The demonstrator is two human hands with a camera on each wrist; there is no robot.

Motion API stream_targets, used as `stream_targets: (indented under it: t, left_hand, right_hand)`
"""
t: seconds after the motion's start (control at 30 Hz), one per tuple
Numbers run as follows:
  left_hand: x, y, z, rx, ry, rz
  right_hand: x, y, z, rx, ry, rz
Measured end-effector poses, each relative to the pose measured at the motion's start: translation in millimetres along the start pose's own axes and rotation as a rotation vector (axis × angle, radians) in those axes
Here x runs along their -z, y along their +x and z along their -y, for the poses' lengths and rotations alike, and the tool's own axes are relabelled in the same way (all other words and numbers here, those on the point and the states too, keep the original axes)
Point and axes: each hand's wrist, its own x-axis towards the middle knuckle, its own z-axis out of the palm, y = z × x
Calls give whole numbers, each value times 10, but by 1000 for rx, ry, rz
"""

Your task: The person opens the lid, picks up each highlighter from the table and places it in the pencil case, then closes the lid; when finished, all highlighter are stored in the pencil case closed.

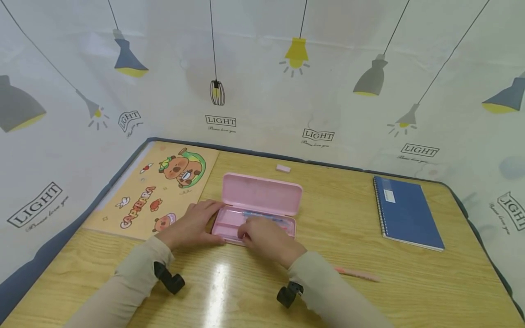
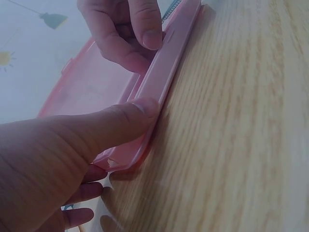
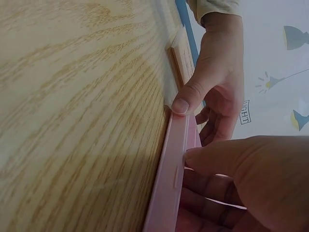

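A pink pencil case [image 1: 262, 195] lies on the table with its lid raised toward the back. My left hand [image 1: 190, 225] holds the left end of the case; in the left wrist view its thumb [image 2: 130, 116] presses the front wall while the other fingers are around the end. Bent over the front compartment, my right hand [image 1: 268, 239] has its fingertips inside the case. Whether they pinch anything is hidden by the case wall and the hand. Blue pens [image 1: 262, 214] lie along the rear part of the case, partly covered by the right hand.
A capybara-printed book or folder [image 1: 180, 191] lies at the left, close to the left hand. Behind the case is a small pink eraser [image 1: 283, 168]. A blue spiral notebook [image 1: 410, 214] lies at the right. Near the right forearm rests a slim orange-and-tan stick-like item [image 1: 361, 274].
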Motion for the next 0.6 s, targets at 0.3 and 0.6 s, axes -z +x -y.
stream_targets:
  t: [0.3,0.6]
  left_hand:
    - [-8,8,12,0,9,3]
    - [-17,9,19,-3,4,4]
  right_hand:
    - [8,-18,-3,15,25,-15]
    - [154,-134,-25,-47,149,-29]
